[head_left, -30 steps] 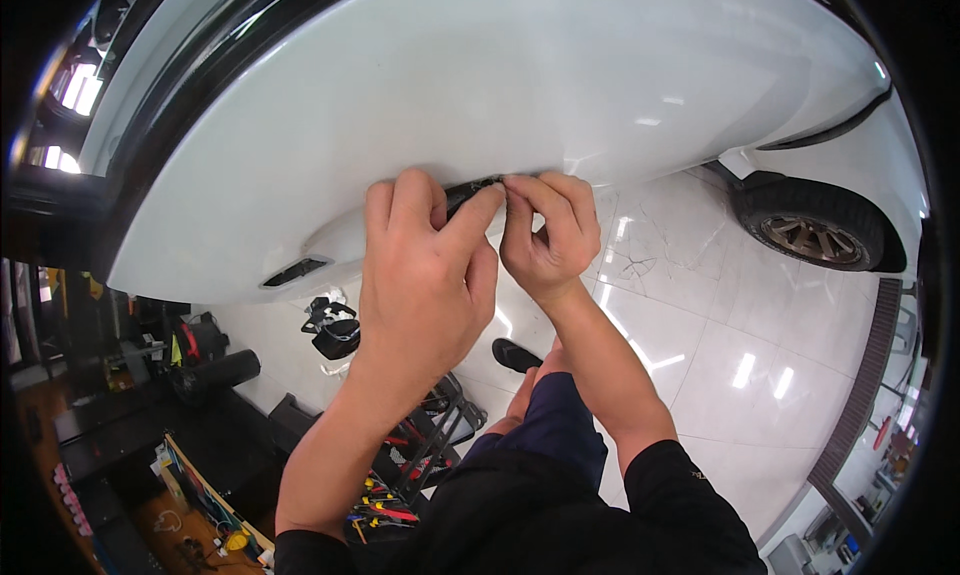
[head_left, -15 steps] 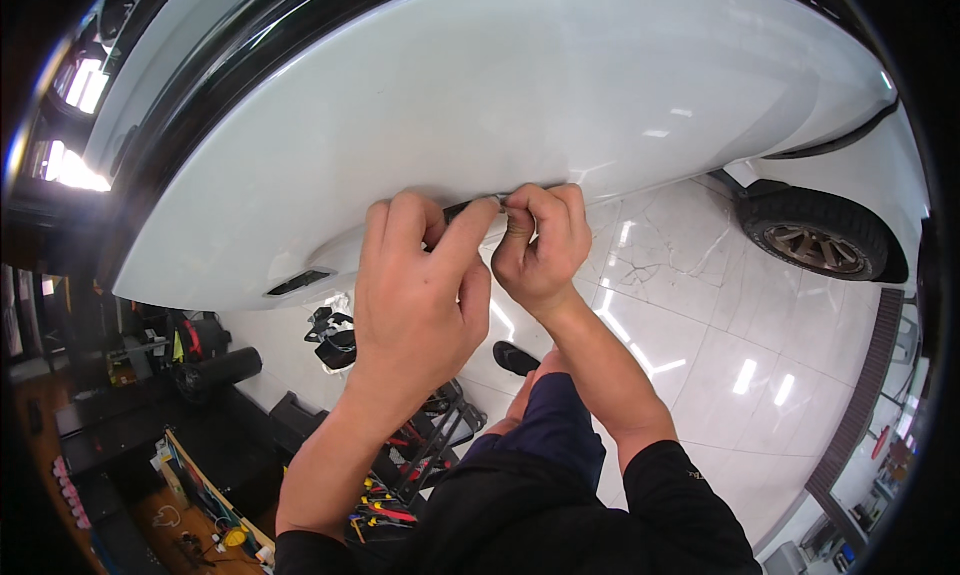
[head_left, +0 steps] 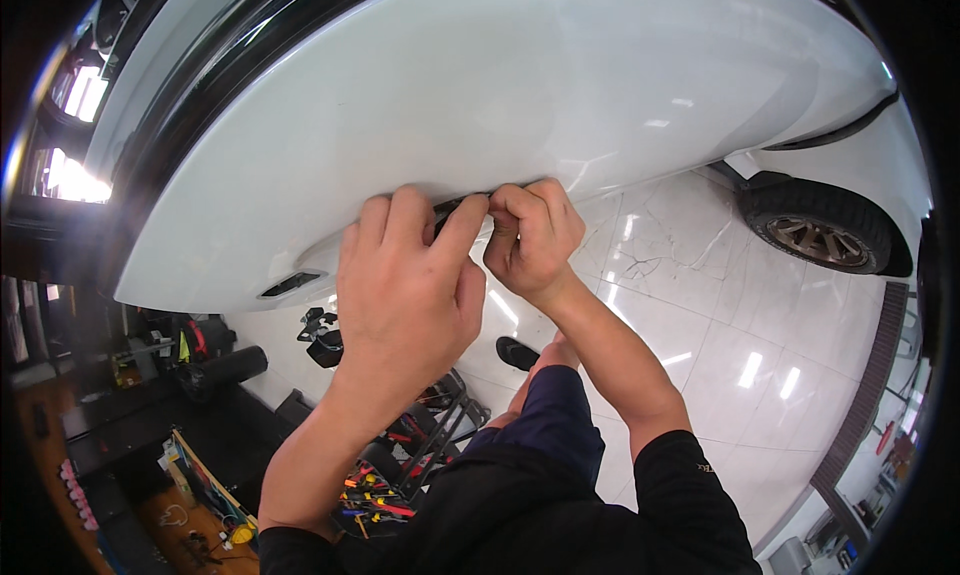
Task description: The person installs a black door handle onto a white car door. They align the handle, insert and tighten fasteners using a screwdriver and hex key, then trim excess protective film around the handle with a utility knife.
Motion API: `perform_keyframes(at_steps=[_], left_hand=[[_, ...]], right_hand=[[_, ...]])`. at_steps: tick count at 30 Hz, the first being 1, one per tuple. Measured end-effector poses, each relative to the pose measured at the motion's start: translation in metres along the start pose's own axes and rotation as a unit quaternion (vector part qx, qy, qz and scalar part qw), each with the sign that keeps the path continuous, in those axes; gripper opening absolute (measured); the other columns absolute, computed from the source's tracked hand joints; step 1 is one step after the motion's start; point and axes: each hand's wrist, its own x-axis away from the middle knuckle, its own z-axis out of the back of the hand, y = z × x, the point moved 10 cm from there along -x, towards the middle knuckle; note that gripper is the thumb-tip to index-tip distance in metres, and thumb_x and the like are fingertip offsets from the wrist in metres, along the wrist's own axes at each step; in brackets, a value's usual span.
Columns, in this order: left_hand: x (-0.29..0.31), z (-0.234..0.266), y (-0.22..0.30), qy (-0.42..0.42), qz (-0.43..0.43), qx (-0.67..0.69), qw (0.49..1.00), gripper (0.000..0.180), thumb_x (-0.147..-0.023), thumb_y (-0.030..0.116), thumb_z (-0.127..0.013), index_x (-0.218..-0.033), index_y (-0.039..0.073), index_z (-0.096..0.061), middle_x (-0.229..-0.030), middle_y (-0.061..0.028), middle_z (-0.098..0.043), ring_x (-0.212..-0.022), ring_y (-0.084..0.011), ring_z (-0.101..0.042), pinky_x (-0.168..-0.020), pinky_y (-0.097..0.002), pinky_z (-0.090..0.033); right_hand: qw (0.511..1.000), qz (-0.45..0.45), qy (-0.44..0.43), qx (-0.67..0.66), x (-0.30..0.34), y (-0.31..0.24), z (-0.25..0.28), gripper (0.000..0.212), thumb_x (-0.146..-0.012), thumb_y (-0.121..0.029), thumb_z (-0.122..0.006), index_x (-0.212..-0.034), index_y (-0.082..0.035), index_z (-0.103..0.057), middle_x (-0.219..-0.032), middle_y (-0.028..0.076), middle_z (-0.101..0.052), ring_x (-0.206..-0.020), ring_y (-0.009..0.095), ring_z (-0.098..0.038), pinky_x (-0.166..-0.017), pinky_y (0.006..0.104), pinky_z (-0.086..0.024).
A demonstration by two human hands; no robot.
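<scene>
A glossy white car door panel (head_left: pixel 450 85) curves across the upper part of the view. Low on it, a dark strip (head_left: pixel 445 215) shows between my fingers, mostly covered. My left hand (head_left: pixel 410 275) has its fingers bent, tips pressed on the strip and the panel around it. My right hand (head_left: pixel 535 240) is closed in a pinch at the strip's right end, touching the left index fingertip. Whatever lies within that pinch is hidden. Left of my hands, a black-lined opening (head_left: pixel 290 285) sits in the panel.
A black tyre with a bronze wheel (head_left: pixel 820 240) stands at right on glossy tiles (head_left: pixel 690 305). Below my left forearm is a cart (head_left: pixel 430 445) with several coloured hand tools (head_left: pixel 375 497). Black parts (head_left: pixel 322 340) lie on the floor; a dark bench (head_left: pixel 150 415) stands at left.
Both hands have shifted slightly left in the picture, and the view has moved a little. Their grip at the dark strip looks much the same.
</scene>
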Motion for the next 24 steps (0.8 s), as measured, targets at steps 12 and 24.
perform_keyframes(at_steps=[12,24], left_hand=[[-0.004,-0.007,0.029,-0.075,0.004,-0.203,0.976,0.046,-0.081,0.011,-0.067,-0.126,0.003,-0.067,-0.101,-0.0089,-0.053,-0.098,-0.0256,-0.052,-0.084,-0.039,-0.038],[0.004,0.006,0.002,-0.081,0.057,-0.013,0.995,0.064,-0.072,-0.003,-0.063,-0.135,0.008,-0.066,-0.105,-0.0155,-0.051,-0.099,-0.0334,-0.052,-0.085,-0.0457,-0.043]], right_hand=[[1.0,-0.01,-0.017,-0.005,0.004,0.003,0.0,0.033,-0.062,0.012,-0.071,-0.089,-0.006,-0.067,-0.075,0.004,-0.056,-0.06,0.022,-0.051,-0.05,0.0336,-0.039],[0.997,-0.05,-0.034,-0.058,-0.001,0.003,0.005,0.03,-0.073,0.012,-0.078,-0.097,-0.005,-0.071,-0.084,0.007,-0.062,-0.064,0.023,-0.058,-0.053,0.0327,-0.045]])
